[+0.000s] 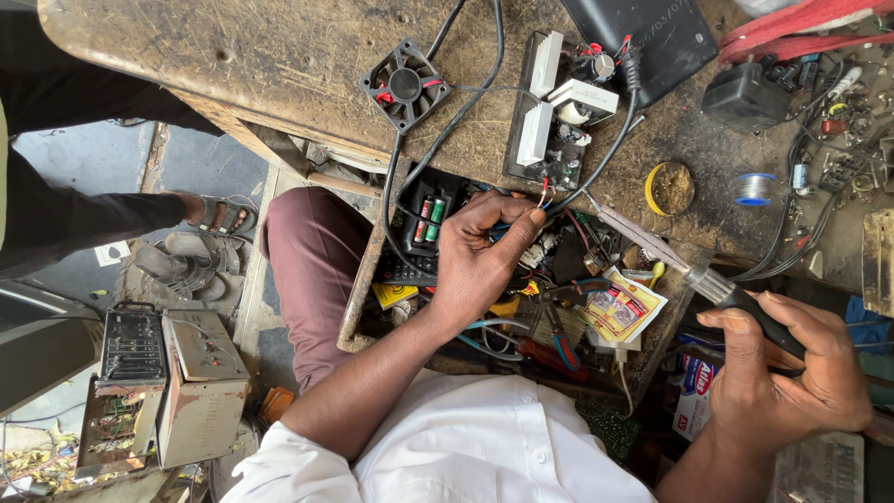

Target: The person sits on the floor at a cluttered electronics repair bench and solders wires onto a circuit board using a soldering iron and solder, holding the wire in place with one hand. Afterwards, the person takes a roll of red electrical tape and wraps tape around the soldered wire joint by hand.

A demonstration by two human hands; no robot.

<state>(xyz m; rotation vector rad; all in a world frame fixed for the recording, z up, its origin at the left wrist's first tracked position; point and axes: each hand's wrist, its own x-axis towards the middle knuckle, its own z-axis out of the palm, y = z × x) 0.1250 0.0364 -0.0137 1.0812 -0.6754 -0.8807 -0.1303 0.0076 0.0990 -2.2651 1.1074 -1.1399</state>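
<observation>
Pinching a black cable [596, 172] between thumb and fingertips, the left hand [480, 256] holds its stripped wire ends just off the edge of the worn wooden surface [279, 65]. Over on the other side, the right hand [792, 368] is clenched around the black handle of a soldering iron [689, 270], tip aimed at those wire ends. The cable runs back to a circuit board [559, 112] with white heatsinks. A small black cooling fan [405, 84], a solder spool [754, 189] and a yellow flux tin [670, 189] sit nearby.
</observation>
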